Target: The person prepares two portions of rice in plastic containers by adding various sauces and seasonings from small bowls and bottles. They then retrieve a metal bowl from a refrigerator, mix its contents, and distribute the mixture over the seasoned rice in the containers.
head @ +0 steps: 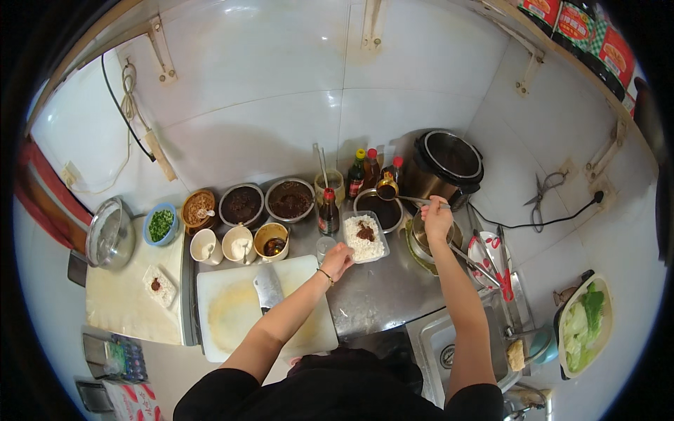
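Observation:
My left hand (338, 261) grips the near left corner of a clear plastic container (386, 251), which holds white crumbly food (362, 246) topped with a dark reddish-brown sauce (365, 230). My right hand (436, 214) is closed around the handle of a small metal ladle (387, 190). The ladle's bowl, with dark liquid in it, is over the far rim of a steel bowl of dark liquid (378, 211). Beside the container stand a red-capped sauce bottle (329, 213) and a small clear cup (325, 246). A second portion of white food with sauce (160, 286) sits at the left.
A cleaver (269, 288) lies on a white cutting board (226, 321). Steel bowls of dark sauce (290, 200), cups of seasoning (239, 243) and a bowl of chopped greens (160, 225) line the left. An electric cooker (442, 163) stands behind; a sink (432, 342) is at right.

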Tool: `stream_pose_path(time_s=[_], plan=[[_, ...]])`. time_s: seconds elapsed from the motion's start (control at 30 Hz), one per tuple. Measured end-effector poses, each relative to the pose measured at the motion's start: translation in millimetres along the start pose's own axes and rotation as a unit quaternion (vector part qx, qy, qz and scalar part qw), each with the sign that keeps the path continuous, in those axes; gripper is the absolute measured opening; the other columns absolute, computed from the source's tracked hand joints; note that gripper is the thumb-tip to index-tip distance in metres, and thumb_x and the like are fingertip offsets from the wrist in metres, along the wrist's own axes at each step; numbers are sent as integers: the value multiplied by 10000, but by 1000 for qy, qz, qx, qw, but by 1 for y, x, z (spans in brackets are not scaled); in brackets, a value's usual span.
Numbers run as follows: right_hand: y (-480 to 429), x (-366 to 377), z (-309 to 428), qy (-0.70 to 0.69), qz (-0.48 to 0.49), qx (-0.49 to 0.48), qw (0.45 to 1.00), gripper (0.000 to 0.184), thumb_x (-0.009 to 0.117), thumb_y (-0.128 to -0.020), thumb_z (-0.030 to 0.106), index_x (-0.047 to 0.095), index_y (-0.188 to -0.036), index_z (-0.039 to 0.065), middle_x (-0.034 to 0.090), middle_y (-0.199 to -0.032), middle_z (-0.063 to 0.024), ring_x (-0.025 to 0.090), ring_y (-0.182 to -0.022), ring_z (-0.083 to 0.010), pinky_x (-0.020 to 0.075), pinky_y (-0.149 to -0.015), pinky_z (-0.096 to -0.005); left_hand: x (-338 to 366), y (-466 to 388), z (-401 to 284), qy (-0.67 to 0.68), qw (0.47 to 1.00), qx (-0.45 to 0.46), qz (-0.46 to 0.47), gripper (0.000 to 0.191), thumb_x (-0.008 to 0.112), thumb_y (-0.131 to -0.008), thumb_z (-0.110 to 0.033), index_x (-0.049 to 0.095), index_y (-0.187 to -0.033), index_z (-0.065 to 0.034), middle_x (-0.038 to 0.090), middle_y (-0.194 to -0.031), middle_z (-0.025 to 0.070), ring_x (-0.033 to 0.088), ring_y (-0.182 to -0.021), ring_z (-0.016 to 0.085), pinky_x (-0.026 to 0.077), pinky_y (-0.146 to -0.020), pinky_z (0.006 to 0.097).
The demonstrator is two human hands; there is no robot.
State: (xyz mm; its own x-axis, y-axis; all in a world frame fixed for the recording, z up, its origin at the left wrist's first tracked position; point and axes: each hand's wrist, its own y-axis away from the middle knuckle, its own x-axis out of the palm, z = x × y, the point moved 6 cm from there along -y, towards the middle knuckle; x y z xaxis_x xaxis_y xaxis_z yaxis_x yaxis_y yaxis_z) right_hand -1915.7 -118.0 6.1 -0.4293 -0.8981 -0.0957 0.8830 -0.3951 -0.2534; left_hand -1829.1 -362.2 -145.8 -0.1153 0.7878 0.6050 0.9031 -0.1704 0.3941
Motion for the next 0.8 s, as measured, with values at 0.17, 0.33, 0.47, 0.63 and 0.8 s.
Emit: stream_pose_path(time_s=[0.17, 0.33, 0.47, 0.63, 0.8], plan=[[17, -7, 61, -19, 43, -13, 999, 199, 436, -912, 173, 545, -921, 7, 575, -622, -63, 518, -500, -79, 434, -448, -204, 9, -12, -14, 13, 1000, 16, 2, 199, 541, -794, -41, 388, -711, -136, 421, -694, -46, 437, -659, 58, 423, -657, 229], [47, 2, 104, -22, 119, -7, 993, 209, 439, -913, 176, 547, -928, -2, 570, -621, -58, 497, -486, -67, 420, -438, -197, 11, 22, -43, 43, 998, 45, 20, 215, 543, -804, -45, 377, -704, -137, 376, -660, -54, 384, -593, 54, 397, -598, 207], [79, 35, 129, -38, 197, 1, 980, 232, 450, -917, 209, 551, -934, 1, 560, -618, -48, 476, -481, -55, 398, -431, -184, -24, 68, -61, 82, 992, 94, 27, 152, 545, -812, -44, 432, -739, -113, 465, -688, -38, 461, -637, 58, 419, -610, 207], [135, 104, 154, -58, 302, 5, 951, 236, 459, -917, 222, 547, -958, 7, 554, -619, -41, 460, -480, -48, 385, -431, -181, -96, 148, -81, 106, 977, 183, -26, 98, 543, -811, -36, 475, -765, -90, 536, -738, -11, 511, -679, 61, 432, -617, 187], [199, 194, 166, -120, 411, -4, 904, 233, 445, -923, 210, 546, -963, 4, 547, -614, -34, 456, -475, -48, 387, -433, -181, -177, 232, -103, 69, 952, 245, -169, 116, 562, -800, -83, 480, -725, -117, 477, -663, -47, 414, -541, 33, 324, -462, 169]])
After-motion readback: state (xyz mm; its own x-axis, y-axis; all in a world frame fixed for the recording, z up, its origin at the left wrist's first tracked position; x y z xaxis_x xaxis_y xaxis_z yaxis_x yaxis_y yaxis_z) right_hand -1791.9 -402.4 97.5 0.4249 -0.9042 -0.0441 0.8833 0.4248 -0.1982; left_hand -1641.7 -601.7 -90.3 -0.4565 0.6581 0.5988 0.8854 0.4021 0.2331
